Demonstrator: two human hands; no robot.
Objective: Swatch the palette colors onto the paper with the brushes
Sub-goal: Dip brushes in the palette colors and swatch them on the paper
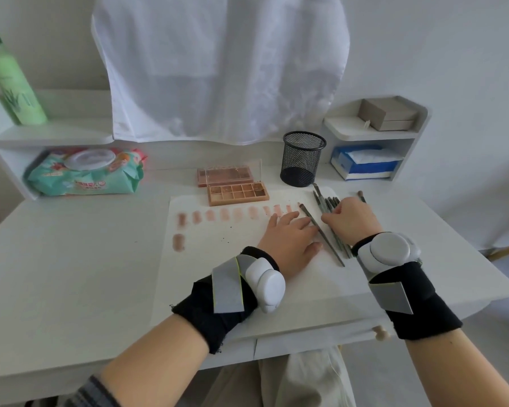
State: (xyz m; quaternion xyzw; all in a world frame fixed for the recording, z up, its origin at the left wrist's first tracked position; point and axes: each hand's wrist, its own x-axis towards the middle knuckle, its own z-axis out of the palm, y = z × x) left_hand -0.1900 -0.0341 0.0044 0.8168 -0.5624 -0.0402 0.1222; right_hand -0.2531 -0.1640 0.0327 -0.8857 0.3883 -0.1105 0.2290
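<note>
A white paper sheet (218, 259) lies on the desk, carrying a row of pinkish-brown swatches (235, 214) and one swatch below at the left. An open eyeshadow palette (238, 193) sits at the paper's far edge. My left hand (291, 239) rests flat on the paper, fingers straight, fingertips beside a single brush (323, 235) lying diagonally. My right hand (350, 218) lies over a bunch of several dark brushes (328, 202) at the paper's right edge, its fingers curled onto them; whether it grips one is hidden.
A black mesh cup (303, 158) stands behind the brushes. A second palette (225, 174) lies behind the first. Wet wipes pack (86, 171) and green bottle (9, 80) are at left, a tissue box (365, 163) on the right shelf. White cloth hangs behind.
</note>
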